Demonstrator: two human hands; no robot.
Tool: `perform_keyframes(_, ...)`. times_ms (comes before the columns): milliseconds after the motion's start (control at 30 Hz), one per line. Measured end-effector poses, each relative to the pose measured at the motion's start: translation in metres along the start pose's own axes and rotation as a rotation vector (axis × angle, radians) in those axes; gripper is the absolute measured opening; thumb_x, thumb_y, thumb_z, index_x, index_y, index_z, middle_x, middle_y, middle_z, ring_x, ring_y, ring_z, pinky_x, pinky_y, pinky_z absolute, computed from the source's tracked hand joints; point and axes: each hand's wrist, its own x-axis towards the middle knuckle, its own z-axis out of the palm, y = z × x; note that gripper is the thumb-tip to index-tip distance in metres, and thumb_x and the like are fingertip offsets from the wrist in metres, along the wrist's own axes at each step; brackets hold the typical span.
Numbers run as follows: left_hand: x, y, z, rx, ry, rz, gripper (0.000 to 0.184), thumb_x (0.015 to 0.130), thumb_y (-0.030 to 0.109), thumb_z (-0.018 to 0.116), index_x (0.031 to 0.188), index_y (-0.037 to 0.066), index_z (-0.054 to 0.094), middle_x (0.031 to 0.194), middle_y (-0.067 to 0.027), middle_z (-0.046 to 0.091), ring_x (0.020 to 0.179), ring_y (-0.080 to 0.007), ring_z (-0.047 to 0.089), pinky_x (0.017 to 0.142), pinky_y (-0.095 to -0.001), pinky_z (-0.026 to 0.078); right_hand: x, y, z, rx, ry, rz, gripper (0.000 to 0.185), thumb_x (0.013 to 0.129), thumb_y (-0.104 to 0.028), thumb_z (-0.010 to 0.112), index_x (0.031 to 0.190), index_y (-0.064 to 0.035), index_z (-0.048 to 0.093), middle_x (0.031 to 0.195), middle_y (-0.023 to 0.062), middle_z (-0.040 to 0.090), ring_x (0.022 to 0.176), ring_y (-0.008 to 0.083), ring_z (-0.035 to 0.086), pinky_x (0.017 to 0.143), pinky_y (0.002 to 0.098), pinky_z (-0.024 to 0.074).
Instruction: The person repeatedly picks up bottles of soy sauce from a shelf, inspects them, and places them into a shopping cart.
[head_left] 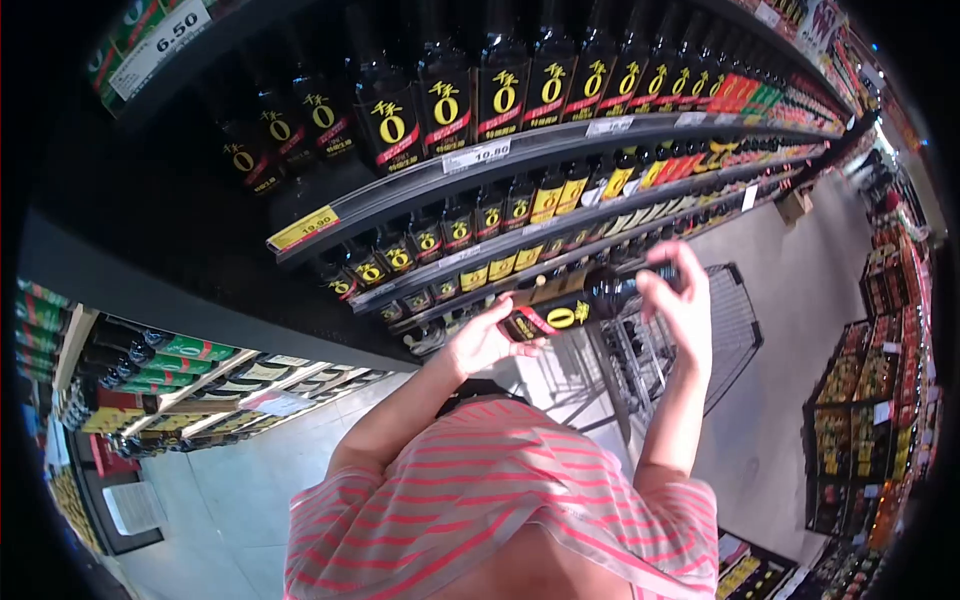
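Note:
A dark bottle (565,316) with a black label, a yellow 0 and a red band lies tilted between my hands, its neck to the right. My left hand (486,341) is closed round the base end of the bottle. My right hand (679,300) is at the neck end, with its fingers curled beside the cap. Behind the bottle, a shelf edge (400,187) carries price tags, and a row of similar dark bottles (447,108) stands above it.
A metal shopping cart (725,335) stands beyond my right hand. Lower shelves of bottles (430,243) run along the left and ahead. On the right are stacked goods (850,420) beside the grey floor (775,400). Another shelf unit (170,400) is at the lower left.

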Motion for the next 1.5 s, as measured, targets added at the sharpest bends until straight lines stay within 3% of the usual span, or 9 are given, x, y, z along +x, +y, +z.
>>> perform_keyframes(400, -0.052, 0.048, 0.023, -0.029, -0.099, 0.107, 0.063, 0.099, 0.053, 0.036, 0.133, 0.001, 0.045, 0.116, -0.0172, 0.061, 0.085, -0.0285, 0.062, 0.067, -0.0375, 0.05, 0.037, -0.04, 0.093, 0.069, 0.085, -0.182, 0.028, 0.084, -0.025, 0.075, 0.101, -0.0069, 0.061, 0.078, -0.0036, 0.063, 0.066, 0.0029, 0.055, 0.053, 0.0196, 0.0402)
perform_keyframes(567, -0.069, 0.074, 0.036, 0.229, -0.052, 0.353, 0.064, 0.094, 0.041, 0.055, 0.145, 0.015, 0.025, 0.127, -0.0162, 0.053, 0.087, -0.0294, 0.06, 0.068, -0.0377, 0.049, 0.023, -0.057, 0.106, 0.118, 0.071, -0.246, 0.051, 0.079, -0.014, 0.079, 0.123, -0.0056, 0.055, 0.095, 0.0013, 0.063, 0.082, 0.0082, 0.059, 0.063, 0.0221, 0.0469)
perform_keyframes(767, -0.093, 0.118, 0.068, 0.333, -0.041, 0.614, 0.073, 0.089, 0.034, 0.067, 0.145, 0.014, 0.025, 0.129, -0.0141, 0.051, 0.097, -0.0274, 0.059, 0.071, -0.0356, 0.047, 0.021, -0.091, 0.128, 0.338, -0.109, -0.463, 0.048, 0.08, -0.001, 0.072, 0.124, -0.0029, 0.051, 0.105, 0.0093, 0.064, 0.087, 0.0129, 0.062, 0.071, 0.0256, 0.0504)
perform_keyframes(933, -0.102, 0.154, 0.091, 0.421, -0.016, 0.888, 0.068, 0.098, 0.026, 0.053, 0.152, 0.01, 0.015, 0.13, -0.0152, 0.051, 0.103, -0.0222, 0.058, 0.084, -0.0343, 0.048, 0.03, -0.127, 0.159, 0.397, -0.163, -0.777, 0.049, 0.077, 0.004, 0.073, 0.121, 0.0001, 0.05, 0.109, 0.0163, 0.065, 0.106, 0.0233, 0.062, 0.094, 0.0349, 0.0484)
perform_keyframes(1000, -0.102, 0.163, 0.098, 0.519, 0.082, 1.014, 0.065, 0.098, 0.022, 0.051, 0.152, 0.009, 0.015, 0.14, -0.0149, 0.043, 0.117, -0.0231, 0.051, 0.099, -0.0366, 0.04, 0.036, -0.141, 0.171, 0.345, -0.129, -0.804, 0.05, 0.076, 0.008, 0.073, 0.12, 0.0007, 0.05, 0.11, 0.0168, 0.065, 0.105, 0.0223, 0.063, 0.091, 0.0333, 0.0498)
perform_keyframes(1067, -0.106, 0.167, 0.095, 0.757, 0.301, 1.245, 0.064, 0.097, 0.017, 0.049, 0.151, 0.004, 0.016, 0.156, -0.0143, 0.019, 0.145, -0.0257, 0.018, 0.117, -0.0418, 0.015, 0.042, -0.154, 0.185, 0.279, -0.121, -0.839, 0.05, 0.076, 0.007, 0.074, 0.12, 0.0001, 0.051, 0.111, 0.0155, 0.065, 0.101, 0.019, 0.063, 0.087, 0.0302, 0.0514)
perform_keyframes(1133, -0.109, 0.166, 0.096, 0.844, 0.418, 1.387, 0.065, 0.096, 0.014, 0.05, 0.15, 0.003, 0.016, 0.157, -0.0155, 0.018, 0.146, -0.0274, 0.014, 0.118, -0.043, 0.01, 0.049, -0.163, 0.201, 0.176, -0.085, -0.848, 0.05, 0.076, 0.003, 0.076, 0.119, -0.0004, 0.051, 0.106, 0.0113, 0.065, 0.09, 0.0137, 0.065, 0.077, 0.026, 0.0553)
perform_keyframes(1333, -0.107, 0.178, 0.085, 0.942, 0.305, 1.329, 0.067, 0.094, 0.003, 0.045, 0.152, 0.008, 0.012, 0.155, -0.018, 0.023, 0.145, -0.0287, 0.019, 0.118, -0.041, 0.009, 0.084, -0.169, 0.25, -0.164, -0.133, -0.934, 0.046, 0.076, -0.011, 0.078, 0.113, -0.0002, 0.053, 0.082, 0.007, 0.066, 0.071, 0.0107, 0.065, 0.061, 0.0239, 0.0531)
perform_keyframes(1500, -0.105, 0.18, 0.074, 0.868, 0.327, 1.29, 0.067, 0.093, 0.001, 0.047, 0.152, 0.007, 0.014, 0.152, -0.0216, 0.028, 0.143, -0.0303, 0.024, 0.118, -0.0428, 0.012, 0.102, -0.172, 0.273, -0.363, -0.131, -0.936, 0.052, 0.076, -0.027, 0.079, 0.111, 0.0011, 0.051, 0.072, 0.0119, 0.06, 0.054, 0.0212, 0.055, 0.051, 0.0332, 0.0426)
